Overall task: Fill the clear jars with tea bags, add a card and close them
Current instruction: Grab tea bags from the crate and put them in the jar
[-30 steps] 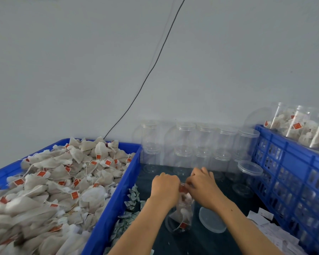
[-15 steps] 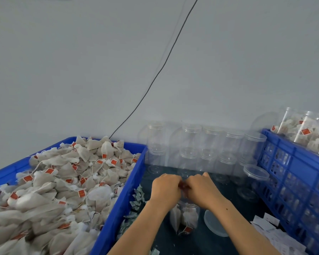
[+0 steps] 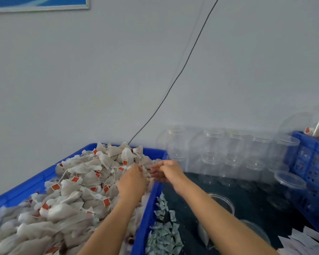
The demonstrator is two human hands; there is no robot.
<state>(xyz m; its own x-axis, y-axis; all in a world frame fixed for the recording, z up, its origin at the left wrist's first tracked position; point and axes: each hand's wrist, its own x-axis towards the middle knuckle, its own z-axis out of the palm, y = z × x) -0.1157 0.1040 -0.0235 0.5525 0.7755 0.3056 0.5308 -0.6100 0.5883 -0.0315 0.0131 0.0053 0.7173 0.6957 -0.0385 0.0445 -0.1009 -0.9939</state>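
No text can be read: the red tags (image 3: 75, 179) on the tea bags (image 3: 70, 188) are too small and blurred.

Single head view looks forward and down, close over the crate (image 3: 149, 205); edges perhaps distorted.

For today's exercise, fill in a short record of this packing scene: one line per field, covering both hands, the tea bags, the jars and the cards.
left hand: reaching into the tea bag pile
right hand: open, above the bin's edge, holding nothing visible
tea bags: heaped in the blue bin
open jar: below the right forearm, a few bags inside
empty jars: stacked along the wall
cards: white, loose at bottom right
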